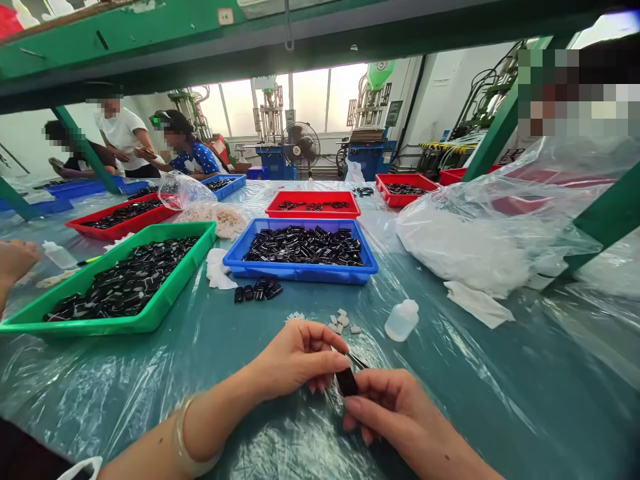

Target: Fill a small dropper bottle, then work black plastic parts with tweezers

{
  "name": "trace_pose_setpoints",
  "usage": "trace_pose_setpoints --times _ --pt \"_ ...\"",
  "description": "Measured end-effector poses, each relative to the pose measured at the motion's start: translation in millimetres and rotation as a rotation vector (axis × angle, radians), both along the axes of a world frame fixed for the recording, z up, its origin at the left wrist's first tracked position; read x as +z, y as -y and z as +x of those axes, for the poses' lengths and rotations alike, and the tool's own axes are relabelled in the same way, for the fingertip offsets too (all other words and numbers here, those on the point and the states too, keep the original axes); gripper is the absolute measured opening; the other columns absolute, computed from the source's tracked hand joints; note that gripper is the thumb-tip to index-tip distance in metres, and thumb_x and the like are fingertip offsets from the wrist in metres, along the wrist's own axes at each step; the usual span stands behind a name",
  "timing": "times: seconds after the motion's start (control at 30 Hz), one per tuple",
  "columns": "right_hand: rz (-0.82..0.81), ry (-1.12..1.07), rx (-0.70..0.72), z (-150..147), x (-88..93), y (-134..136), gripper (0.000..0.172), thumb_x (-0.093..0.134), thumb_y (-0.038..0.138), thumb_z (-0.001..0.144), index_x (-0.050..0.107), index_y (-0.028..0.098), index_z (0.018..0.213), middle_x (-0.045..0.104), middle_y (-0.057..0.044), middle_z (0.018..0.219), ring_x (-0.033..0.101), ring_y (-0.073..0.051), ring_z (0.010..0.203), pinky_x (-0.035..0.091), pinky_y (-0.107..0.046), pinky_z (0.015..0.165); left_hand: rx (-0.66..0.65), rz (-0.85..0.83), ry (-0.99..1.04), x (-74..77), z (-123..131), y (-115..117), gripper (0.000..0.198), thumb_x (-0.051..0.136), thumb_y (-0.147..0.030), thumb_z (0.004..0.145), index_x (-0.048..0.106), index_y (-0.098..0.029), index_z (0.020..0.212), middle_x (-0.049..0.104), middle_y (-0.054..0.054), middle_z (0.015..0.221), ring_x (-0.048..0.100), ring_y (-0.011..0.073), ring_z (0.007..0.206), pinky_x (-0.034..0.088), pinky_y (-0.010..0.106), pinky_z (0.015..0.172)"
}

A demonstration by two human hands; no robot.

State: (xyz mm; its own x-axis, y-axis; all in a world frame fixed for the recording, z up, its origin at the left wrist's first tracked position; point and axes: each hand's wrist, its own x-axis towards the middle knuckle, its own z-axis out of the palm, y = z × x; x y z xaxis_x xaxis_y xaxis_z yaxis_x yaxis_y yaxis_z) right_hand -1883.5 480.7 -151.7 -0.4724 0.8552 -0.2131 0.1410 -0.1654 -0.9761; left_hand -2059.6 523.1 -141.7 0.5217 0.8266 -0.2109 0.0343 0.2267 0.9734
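Note:
A small black rectangular plastic piece (347,382) is pinched between my two hands, low in the middle of the view. My left hand (305,360) closes thumb and fingers on its upper end. My right hand (385,403) grips its lower right side. A thin dark pointed tool (358,361) sticks out above my right fingers; which hand holds it I cannot tell. Just beyond lie several small white blocks (343,321) and a little pile of white bits (296,316). A translucent squeeze bottle (402,321) stands to their right.
Ahead, a blue tray (300,272) holds many black pieces, with loose black pieces (257,291) before it. A green tray (85,325) is left, a red tray (313,214) behind. Plastic bags (465,247) lie right. A green beam (150,50) crosses overhead. A co-worker's hand (17,260) is far left.

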Motion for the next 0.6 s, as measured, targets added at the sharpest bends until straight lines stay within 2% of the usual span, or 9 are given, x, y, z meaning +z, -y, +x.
trace_pose_setpoints --times 0.1,0.27,0.6 --pt "-0.021 -0.054 -0.023 -0.6 1.8 -0.4 0.025 0.06 0.038 0.078 0.064 0.013 0.072 0.062 -0.001 0.062 0.045 -0.008 0.05 0.033 -0.022 0.051 0.042 -0.055 0.071 -4.6 4.0 0.8 0.038 0.073 -0.044 0.063 0.062 -0.011 0.079 0.057 -0.001 0.051 0.05 0.0081 0.043 0.037 0.018 0.041" --pt "-0.034 -0.092 -0.033 0.1 -0.2 0.4 0.03 0.06 0.042 0.079 0.066 0.012 0.077 0.062 -0.001 0.063 0.045 -0.009 0.051 0.033 -0.022 0.051 0.025 -0.087 0.113 -5.1 4.3 2.7 0.038 0.076 -0.043 0.059 0.063 -0.011 0.074 0.058 0.0 0.053 0.05 0.0074 0.045 0.038 0.018 0.044" --pt "-0.024 -0.019 -0.038 -2.4 -1.3 1.4 0.032 0.06 0.043 0.079 0.06 0.013 0.067 0.062 -0.002 0.062 0.045 -0.009 0.05 0.03 -0.022 0.048 -0.045 -0.045 0.012 -7.3 4.2 2.4 0.037 0.067 -0.046 0.07 0.061 -0.011 0.061 0.05 -0.002 0.048 0.043 0.0062 0.044 0.032 0.018 0.043"
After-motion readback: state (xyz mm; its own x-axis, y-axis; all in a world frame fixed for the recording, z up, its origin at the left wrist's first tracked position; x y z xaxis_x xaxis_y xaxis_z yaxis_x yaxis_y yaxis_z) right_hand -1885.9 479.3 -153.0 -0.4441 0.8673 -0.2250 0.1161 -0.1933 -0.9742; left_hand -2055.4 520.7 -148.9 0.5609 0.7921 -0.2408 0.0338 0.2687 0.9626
